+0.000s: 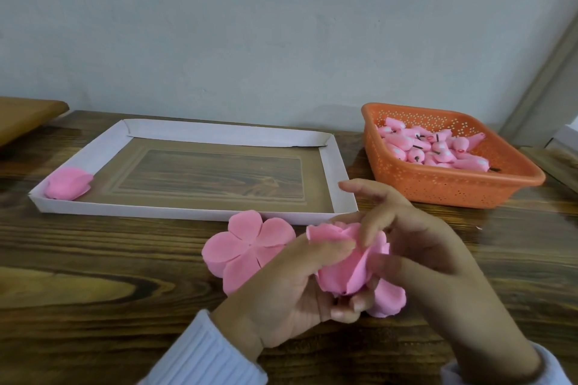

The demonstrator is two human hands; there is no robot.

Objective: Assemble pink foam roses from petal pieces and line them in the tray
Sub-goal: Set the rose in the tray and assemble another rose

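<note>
In the head view, the left hand [281, 284] is cupping a half-built pink foam rose [344, 266] from below, at the near centre of the surface [93, 275]. Its fingers are curling under the base and its thumb is lying flat across the top petals. The right hand [431, 256] is coming in from the right and gripping the same rose. One finger is pressing down on the crown and the thumb is pushing against the rose's right side, while the forefinger is sticking out free toward the left. The rose's petals are soft, matte and folding upward into a loose cup. A flat five-lobed petal piece [244, 247] of the same foam is lying just left of the hands, its near edge tucking under the left hand. A second petal piece [387, 297] is peeking out beneath the rose. Ribbed pale knit sleeves [203, 353] are covering both wrists. Farther back, a shallow white card tray [219, 131] with folded walls is sitting on the surface, and one finished rose [67, 183] is resting in its near left corner. To the right, an orange perforated plastic basket [453, 187] is holding a heap of pink buds [431, 150] with dark stubs. The surface is showing a dark, glossy wood grain.
</note>
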